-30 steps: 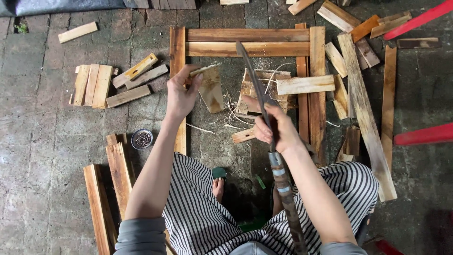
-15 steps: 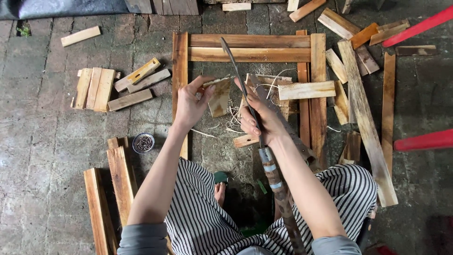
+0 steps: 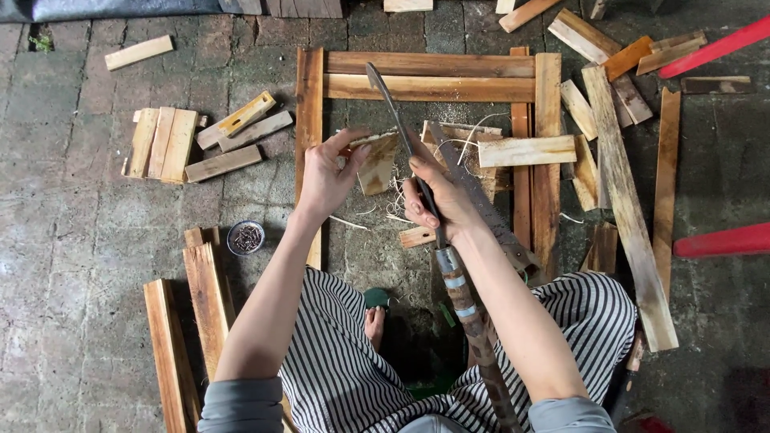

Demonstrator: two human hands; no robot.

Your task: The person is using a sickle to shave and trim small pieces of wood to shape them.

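Nail tin [image 3: 246, 237] sits at 9 o'clock of the knees, w/ plank offcuts [image 3: 166, 144] above it. Left hand [image 3: 325, 178] pinches a small wood piece [image 3: 375, 163] at center; right hand [image 3: 437, 202] is fisted round a long knife [image 3: 399, 130], blade pointing to 11 o'clock across the wood frame [image 3: 542, 120].

- We hold a small, pale wedge-shaped wood piece [image 3: 375, 163] upright on the brick floor inside the wooden frame, near its left rail.
- We grip a long, dark, curved knife [image 3: 401, 136]; its blade edge meets the wedge's right side, its wrapped handle trails toward us.
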